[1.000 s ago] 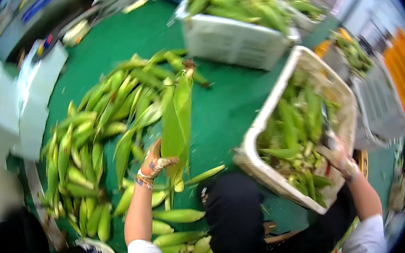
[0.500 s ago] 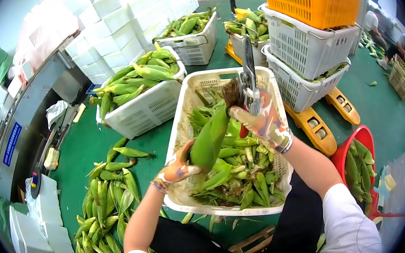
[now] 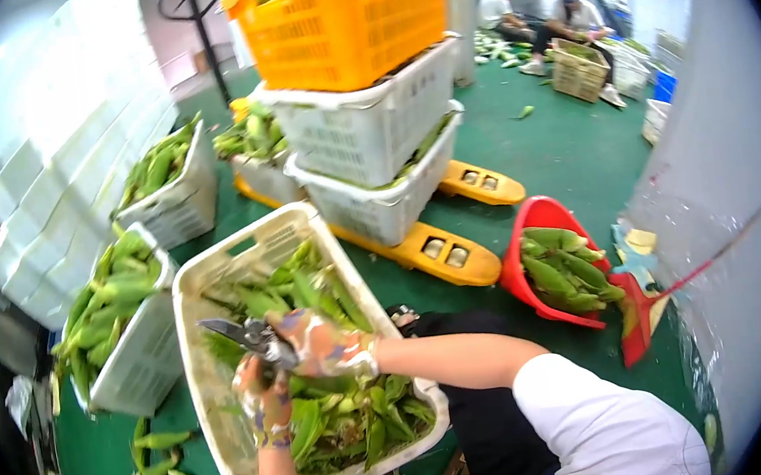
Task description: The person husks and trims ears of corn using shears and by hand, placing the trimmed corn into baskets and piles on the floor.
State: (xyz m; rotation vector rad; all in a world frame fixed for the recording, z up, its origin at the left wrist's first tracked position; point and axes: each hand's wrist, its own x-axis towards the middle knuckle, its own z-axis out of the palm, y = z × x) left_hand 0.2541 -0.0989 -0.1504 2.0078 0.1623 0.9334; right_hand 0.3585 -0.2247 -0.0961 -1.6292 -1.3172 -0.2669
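Note:
Over a white crate (image 3: 192, 350) of green corn ears and husk pieces (image 3: 336, 428), both gloved hands are close together. My right hand (image 3: 325, 341) is closed round metal pruning shears (image 3: 240, 334), whose blades point to the left. Just below the shears is my left hand (image 3: 265, 403), its fingers bent upward near the tool. Whether it holds anything is hard to make out. Both gloves are patterned in orange, white and brown.
Crates of corn (image 3: 146, 346) stand at the left. Stacked white crates and an orange crate (image 3: 331, 29) rest on a yellow pallet jack (image 3: 437, 250). A red bucket of corn (image 3: 541, 221) stands at the right, beside a red dustpan (image 3: 635, 317). Two people sit far back.
The view has swung to the right. The large ear that my left hand held is no longer seen in it, and my hands are now closer together over the crate.

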